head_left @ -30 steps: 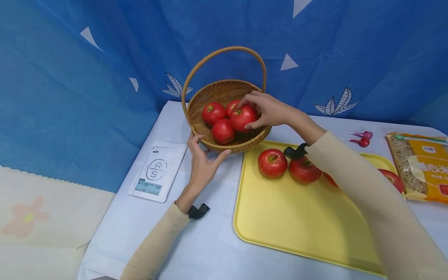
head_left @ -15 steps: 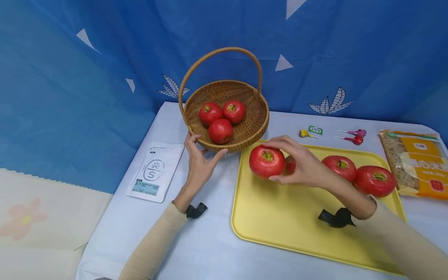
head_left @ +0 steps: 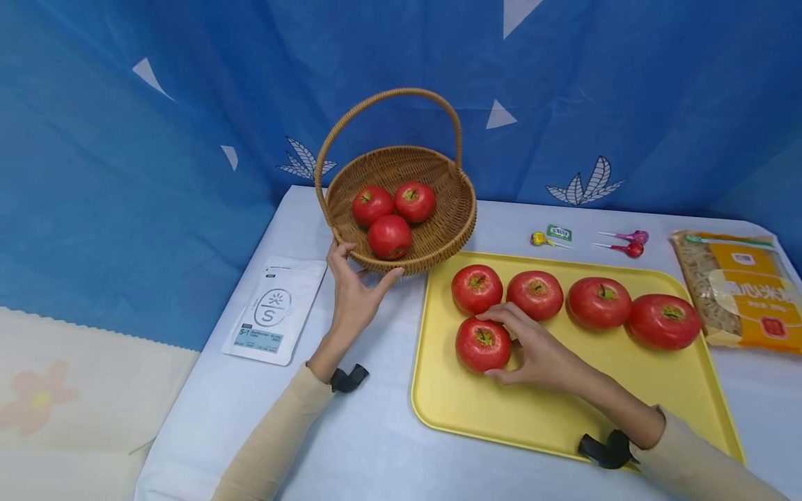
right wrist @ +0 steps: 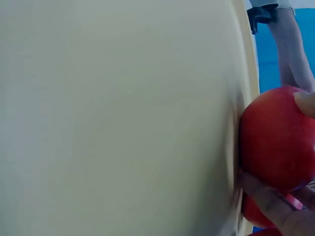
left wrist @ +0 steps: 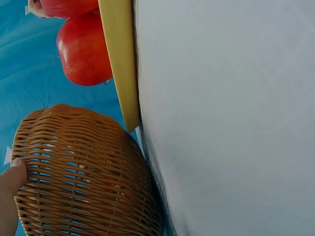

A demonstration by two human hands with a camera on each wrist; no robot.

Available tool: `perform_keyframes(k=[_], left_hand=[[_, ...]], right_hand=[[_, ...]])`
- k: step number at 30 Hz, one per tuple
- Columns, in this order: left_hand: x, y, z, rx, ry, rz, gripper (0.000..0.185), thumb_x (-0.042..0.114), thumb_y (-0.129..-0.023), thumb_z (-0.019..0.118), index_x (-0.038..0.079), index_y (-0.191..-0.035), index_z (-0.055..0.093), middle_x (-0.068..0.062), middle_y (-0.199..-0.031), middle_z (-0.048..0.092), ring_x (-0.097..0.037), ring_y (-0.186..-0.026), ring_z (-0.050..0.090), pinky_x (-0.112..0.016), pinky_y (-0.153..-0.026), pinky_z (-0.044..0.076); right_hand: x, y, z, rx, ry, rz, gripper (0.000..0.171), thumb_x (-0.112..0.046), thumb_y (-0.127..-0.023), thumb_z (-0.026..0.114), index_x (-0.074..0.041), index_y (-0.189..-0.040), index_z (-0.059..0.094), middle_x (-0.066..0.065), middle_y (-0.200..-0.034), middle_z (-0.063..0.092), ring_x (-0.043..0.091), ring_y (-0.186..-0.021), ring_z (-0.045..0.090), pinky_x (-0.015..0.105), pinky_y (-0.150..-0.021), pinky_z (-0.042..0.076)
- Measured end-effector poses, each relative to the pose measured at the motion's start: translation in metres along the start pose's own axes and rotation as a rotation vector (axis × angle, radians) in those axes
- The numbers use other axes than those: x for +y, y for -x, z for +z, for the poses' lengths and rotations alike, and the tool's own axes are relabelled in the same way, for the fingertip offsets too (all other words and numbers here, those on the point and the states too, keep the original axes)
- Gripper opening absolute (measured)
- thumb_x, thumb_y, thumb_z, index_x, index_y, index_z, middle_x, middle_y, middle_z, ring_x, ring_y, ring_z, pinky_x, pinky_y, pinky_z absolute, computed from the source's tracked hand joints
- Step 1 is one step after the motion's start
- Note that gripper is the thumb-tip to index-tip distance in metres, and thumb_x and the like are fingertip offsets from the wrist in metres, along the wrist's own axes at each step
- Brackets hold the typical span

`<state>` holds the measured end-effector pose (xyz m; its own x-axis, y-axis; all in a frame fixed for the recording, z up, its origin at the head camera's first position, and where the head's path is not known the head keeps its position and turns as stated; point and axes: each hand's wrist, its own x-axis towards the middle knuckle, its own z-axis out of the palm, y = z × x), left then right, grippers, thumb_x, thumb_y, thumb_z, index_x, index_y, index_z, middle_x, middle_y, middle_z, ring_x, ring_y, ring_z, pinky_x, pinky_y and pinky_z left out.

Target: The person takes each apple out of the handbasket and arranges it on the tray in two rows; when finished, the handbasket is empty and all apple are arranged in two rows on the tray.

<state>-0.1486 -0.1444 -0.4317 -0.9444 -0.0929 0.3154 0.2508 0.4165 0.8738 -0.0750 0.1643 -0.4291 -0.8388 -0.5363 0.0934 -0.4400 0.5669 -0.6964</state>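
Observation:
A wicker basket [head_left: 438, 236] with a tall arched handle leans toward me and holds three red apples [head_left: 390, 236]. My left hand [head_left: 354, 291] grips its front rim, with the thumb along the outer wall; in the left wrist view the thumb presses the basket's weave [left wrist: 83, 167]. Over the yellow tray [head_left: 451, 410], my right hand [head_left: 539, 351] holds a red apple [head_left: 481, 345] between thumb and fingers, at the tray's left part. Just behind it is another apple [head_left: 476, 287]. In the right wrist view the held apple [right wrist: 278, 137] sits low against the tray surface.
More apples [head_left: 600, 303] stand in a row along the tray's back edge. Behind the tray lie lollipops [head_left: 628, 248] and a small green packet [head_left: 560, 233]. A white pouch [head_left: 273, 309] lies left of the basket, an orange-labelled food bag [head_left: 742, 292] at the right.
My right hand has lifted an apple out of the basket, carried it right and toward me, and lowered it to the tray. The left hand has stayed on the basket rim.

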Motion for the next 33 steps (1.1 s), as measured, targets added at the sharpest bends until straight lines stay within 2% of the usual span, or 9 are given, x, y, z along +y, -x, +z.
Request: perform_keyframes(k=[6, 8, 11, 14, 18, 22, 24, 28, 33], left_hand=[[0.001, 0.0, -0.001, -0.006, -0.012, 0.006, 0.083, 0.038, -0.081, 0.08, 0.006, -0.132, 0.023, -0.014, -0.161, -0.003, -0.032, -0.146, 0.018, -0.053, -0.094, 0.052], [0.001, 0.0, 0.0, -0.007, -0.017, 0.003, 0.083, 0.039, -0.081, 0.08, 0.006, -0.132, 0.023, -0.014, -0.161, -0.002, -0.032, -0.146, 0.02, -0.053, -0.094, 0.052], [0.002, 0.0, 0.0, -0.006, -0.017, -0.004, 0.084, 0.04, -0.081, 0.08, 0.006, -0.132, 0.023, -0.014, -0.161, -0.001, -0.031, -0.145, 0.022, -0.052, -0.094, 0.052], [0.001, 0.0, -0.001, -0.002, -0.011, -0.007, 0.083, 0.04, -0.081, 0.08, 0.006, -0.132, 0.023, -0.014, -0.161, -0.002, -0.032, -0.145, 0.022, -0.052, -0.093, 0.052], [0.0, 0.0, -0.002, 0.004, -0.017, -0.008, 0.085, 0.04, -0.081, 0.08, 0.004, -0.132, 0.023, -0.013, -0.162, -0.003, -0.033, -0.146, 0.018, -0.052, -0.094, 0.052], [-0.002, 0.001, -0.001, 0.005, -0.021, -0.003, 0.086, 0.039, -0.081, 0.08, 0.003, -0.133, 0.023, -0.014, -0.161, -0.002, -0.032, -0.146, 0.019, -0.051, -0.094, 0.052], [-0.002, 0.001, -0.001, 0.005, -0.012, -0.001, 0.085, 0.039, -0.081, 0.08, 0.004, -0.133, 0.023, -0.014, -0.161, -0.002, -0.032, -0.146, 0.021, -0.051, -0.094, 0.052], [0.0, 0.001, 0.001, 0.004, 0.005, 0.001, 0.083, 0.039, -0.081, 0.08, 0.006, -0.132, 0.023, -0.012, -0.162, -0.001, -0.03, -0.145, 0.023, -0.053, -0.093, 0.052], [0.0, 0.001, 0.0, 0.003, -0.007, -0.002, 0.08, 0.041, -0.083, 0.078, 0.006, -0.131, 0.024, -0.012, -0.161, 0.0, -0.029, -0.144, 0.024, -0.053, -0.093, 0.052]], right_hand=[[0.0, 0.001, 0.0, -0.014, 0.008, 0.012, 0.082, -0.032, -0.066, 0.092, -0.024, -0.135, 0.048, -0.006, -0.135, 0.047, 0.016, -0.125, 0.047, 0.043, -0.093, 0.055], [-0.002, 0.001, -0.003, -0.011, 0.047, 0.0, 0.083, -0.035, -0.065, 0.092, -0.024, -0.135, 0.049, -0.007, -0.134, 0.048, 0.015, -0.124, 0.047, 0.043, -0.092, 0.055], [-0.013, -0.004, -0.013, 0.012, 0.112, -0.046, 0.078, -0.036, -0.066, 0.092, -0.022, -0.132, 0.053, -0.006, -0.129, 0.052, 0.015, -0.121, 0.048, 0.044, -0.091, 0.055], [-0.033, -0.019, -0.032, 0.043, 0.158, -0.133, 0.069, -0.036, -0.07, 0.089, -0.02, -0.128, 0.056, -0.003, -0.128, 0.054, 0.016, -0.119, 0.048, 0.043, -0.088, 0.056], [-0.056, -0.064, -0.062, 0.055, 0.136, -0.289, 0.065, -0.031, -0.074, 0.087, -0.018, -0.13, 0.056, 0.004, -0.133, 0.051, 0.02, -0.123, 0.048, 0.043, -0.089, 0.056], [-0.063, -0.126, -0.078, 0.041, 0.12, -0.405, 0.066, -0.029, -0.077, 0.085, -0.014, -0.134, 0.054, 0.009, -0.135, 0.048, 0.023, -0.125, 0.046, 0.044, -0.097, 0.051], [-0.062, -0.157, -0.078, 0.002, 0.122, -0.389, 0.066, -0.031, -0.079, 0.083, -0.014, -0.135, 0.053, 0.01, -0.135, 0.047, 0.024, -0.125, 0.047, 0.044, -0.098, 0.049], [-0.054, -0.209, -0.065, -0.136, 0.146, -0.25, 0.065, -0.039, -0.084, 0.077, -0.016, -0.139, 0.05, 0.011, -0.137, 0.045, 0.027, -0.126, 0.047, 0.047, -0.103, 0.045], [-0.039, -0.25, -0.041, -0.278, 0.161, -0.128, 0.064, -0.039, -0.088, 0.073, -0.015, -0.142, 0.047, 0.013, -0.142, 0.045, 0.031, -0.134, 0.04, 0.05, -0.107, 0.041]])
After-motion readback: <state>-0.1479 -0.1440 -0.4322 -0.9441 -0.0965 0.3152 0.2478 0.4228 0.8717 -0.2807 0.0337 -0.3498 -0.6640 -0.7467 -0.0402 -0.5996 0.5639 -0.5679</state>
